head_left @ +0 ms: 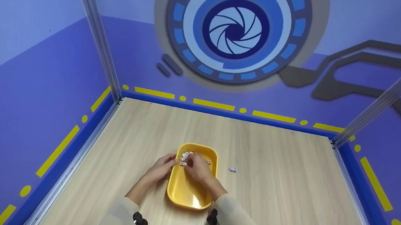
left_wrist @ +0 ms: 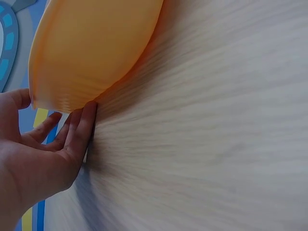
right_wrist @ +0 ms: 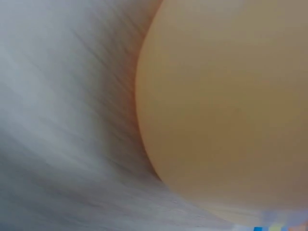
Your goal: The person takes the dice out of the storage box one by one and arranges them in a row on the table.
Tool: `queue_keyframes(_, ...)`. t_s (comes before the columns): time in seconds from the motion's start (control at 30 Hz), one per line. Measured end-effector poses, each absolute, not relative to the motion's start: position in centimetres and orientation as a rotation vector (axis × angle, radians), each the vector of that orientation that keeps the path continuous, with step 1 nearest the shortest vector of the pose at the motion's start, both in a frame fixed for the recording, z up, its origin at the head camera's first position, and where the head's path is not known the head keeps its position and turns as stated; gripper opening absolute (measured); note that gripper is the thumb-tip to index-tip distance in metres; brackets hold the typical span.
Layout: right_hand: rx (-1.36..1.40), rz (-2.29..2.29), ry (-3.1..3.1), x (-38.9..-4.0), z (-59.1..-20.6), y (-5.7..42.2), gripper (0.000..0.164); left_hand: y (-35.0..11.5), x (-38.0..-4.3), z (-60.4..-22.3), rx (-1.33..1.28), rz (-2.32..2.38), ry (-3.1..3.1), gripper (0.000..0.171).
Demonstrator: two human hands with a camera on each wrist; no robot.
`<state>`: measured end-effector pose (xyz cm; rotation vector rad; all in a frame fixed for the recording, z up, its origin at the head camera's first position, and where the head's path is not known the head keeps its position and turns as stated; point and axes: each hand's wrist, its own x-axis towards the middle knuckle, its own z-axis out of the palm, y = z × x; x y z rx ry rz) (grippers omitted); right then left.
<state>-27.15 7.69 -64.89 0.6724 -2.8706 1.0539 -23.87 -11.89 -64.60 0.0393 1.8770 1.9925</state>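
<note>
A yellow plastic tray [head_left: 180, 190] with rounded corners stands on the wooden table. My left hand [head_left: 161, 167] holds its left side; in the left wrist view the thumb is at the rim and the fingertips press the outer wall. Inside the tray, my right hand [head_left: 199, 167] has its fingers curled down at the far left, pinching a small white block with dark marks [head_left: 183, 163]. Several more small white blocks [head_left: 186, 155] lie beyond those fingers, partly hidden. Only the tray's outer wall [right_wrist: 221, 106] and table show in the right wrist view.
Right of the tray, a white marked piece [head_left: 233, 169] lies on the table [head_left: 279, 185]. One more small white block [head_left: 209, 162] is by the tray's right wall. Blue-purple panels [head_left: 135, 54] and metal posts enclose the table's back and sides.
</note>
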Motion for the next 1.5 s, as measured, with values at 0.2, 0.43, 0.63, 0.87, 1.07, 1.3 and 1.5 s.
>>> queue_keyframes(0.2, 0.725, 0.994, -2.832, -27.2, -65.4, 7.4, 0.010, -12.3, -23.8, -64.7, 0.061, 1.989, 1.889, 0.049)
queue_keyframes(0.43, 0.718, 1.021, -2.765, -26.9, -64.9, 7.3, 0.010, -12.3, -23.7, -64.5, 0.019, 1.991, 1.896, 0.048)
queue_keyframes(0.63, 0.712, 1.184, -2.704, -26.7, -63.0, 8.5, 0.018, -11.6, -24.0, -64.1, 0.044, 2.019, 1.829, 0.048)
queue_keyframes(0.87, 0.822, 1.346, -2.662, -27.4, -59.2, 12.6, 0.016, -11.8, -23.9, -64.2, 0.025, 2.019, 1.816, 0.049)
queue_keyframes(1.07, 0.776, 1.335, -2.659, -27.7, -57.9, 18.7, 0.013, -12.0, -23.7, -64.4, 0.015, 2.002, 1.829, 0.049)
queue_keyframes(1.3, 0.649, 1.239, -2.726, -27.5, -58.7, 24.8, 0.013, -12.2, -23.7, -64.5, 0.028, 1.992, 1.814, 0.049)
queue_keyframes(1.5, 0.531, 1.178, -2.782, -27.4, -61.1, 27.7, 0.011, -12.2, -23.7, -64.4, 0.006, 1.965, 1.863, 0.049)
